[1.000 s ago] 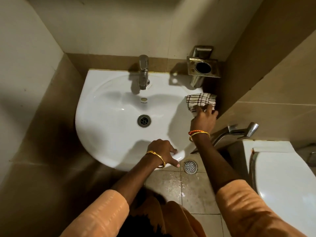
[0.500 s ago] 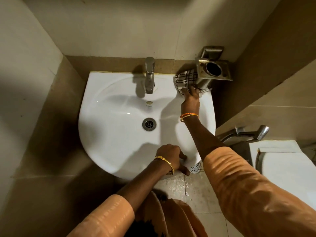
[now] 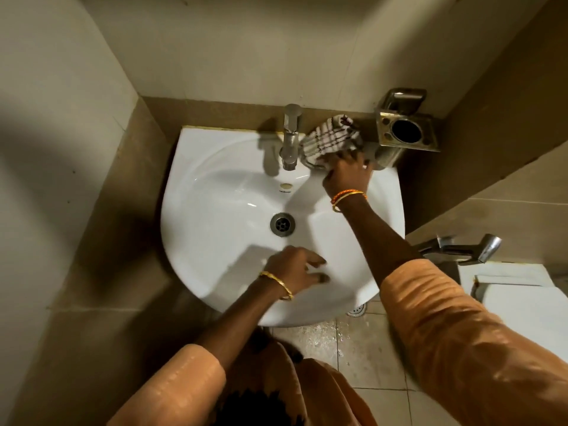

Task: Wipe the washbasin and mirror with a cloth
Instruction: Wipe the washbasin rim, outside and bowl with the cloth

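Note:
A white washbasin (image 3: 215,192) fills the middle of the head view, with a steel tap (image 3: 290,139) at its back rim and a drain (image 3: 282,224) in the bowl. My right hand (image 3: 349,175) presses a white checked cloth (image 3: 330,139) onto the basin's back rim, just right of the tap. My left hand (image 3: 295,270) rests on the basin's front rim, fingers spread, holding nothing. No mirror is in view.
A steel wall holder (image 3: 407,132) hangs close beside the cloth on the right. A spray nozzle (image 3: 473,249) and a white toilet (image 3: 522,305) stand at the right. Tiled walls close in on the left and back. Wet floor tiles (image 3: 325,339) lie below the basin.
My right hand has slid the cloth from the basin's right rim along the back rim toward the tap. My left hand has stayed on the front rim.

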`<action>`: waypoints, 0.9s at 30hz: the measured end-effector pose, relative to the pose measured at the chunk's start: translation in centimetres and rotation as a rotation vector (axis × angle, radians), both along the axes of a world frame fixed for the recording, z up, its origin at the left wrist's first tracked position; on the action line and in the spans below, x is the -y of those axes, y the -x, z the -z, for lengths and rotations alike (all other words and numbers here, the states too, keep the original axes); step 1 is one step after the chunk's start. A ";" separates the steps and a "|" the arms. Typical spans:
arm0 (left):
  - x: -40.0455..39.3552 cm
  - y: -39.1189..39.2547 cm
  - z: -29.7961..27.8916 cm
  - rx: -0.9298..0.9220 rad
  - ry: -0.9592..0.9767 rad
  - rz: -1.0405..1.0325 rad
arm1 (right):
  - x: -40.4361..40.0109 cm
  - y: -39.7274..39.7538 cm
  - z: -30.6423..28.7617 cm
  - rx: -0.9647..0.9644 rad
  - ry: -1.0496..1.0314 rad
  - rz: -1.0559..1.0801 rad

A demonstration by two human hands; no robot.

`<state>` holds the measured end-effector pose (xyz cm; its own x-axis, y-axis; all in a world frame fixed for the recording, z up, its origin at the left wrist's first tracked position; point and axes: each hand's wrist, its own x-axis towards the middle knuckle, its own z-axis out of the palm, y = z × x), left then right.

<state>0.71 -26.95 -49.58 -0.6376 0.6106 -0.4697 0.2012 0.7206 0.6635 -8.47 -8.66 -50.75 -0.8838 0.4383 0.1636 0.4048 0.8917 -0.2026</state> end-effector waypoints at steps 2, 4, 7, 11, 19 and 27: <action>3.8 2.9 0.3 -0.250 -0.145 -0.377 | -0.9 -0.2 0.3 -0.005 0.079 0.120; 8.4 6.2 1.0 -0.551 -0.180 -0.639 | 0.5 0.3 0.6 0.024 0.155 0.132; 13.9 9.9 2.8 -0.704 0.030 -0.768 | 3.8 2.1 0.1 0.133 0.172 0.029; 15.3 11.4 5.6 -0.659 0.160 -0.800 | 2.5 3.8 -1.9 0.273 0.025 -0.046; 16.1 13.1 6.7 -0.442 0.130 -0.822 | 0.0 1.9 0.0 0.130 0.178 0.151; 17.0 13.3 6.6 -0.401 0.029 -0.884 | 3.7 2.9 1.3 -0.050 0.252 -0.117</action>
<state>-12.57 -43.94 -56.18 -0.9768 -0.1742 -0.1249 -0.2134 0.7350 0.6436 -11.41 -12.38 -52.04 -0.9243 0.3663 0.1070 0.2860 0.8506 -0.4412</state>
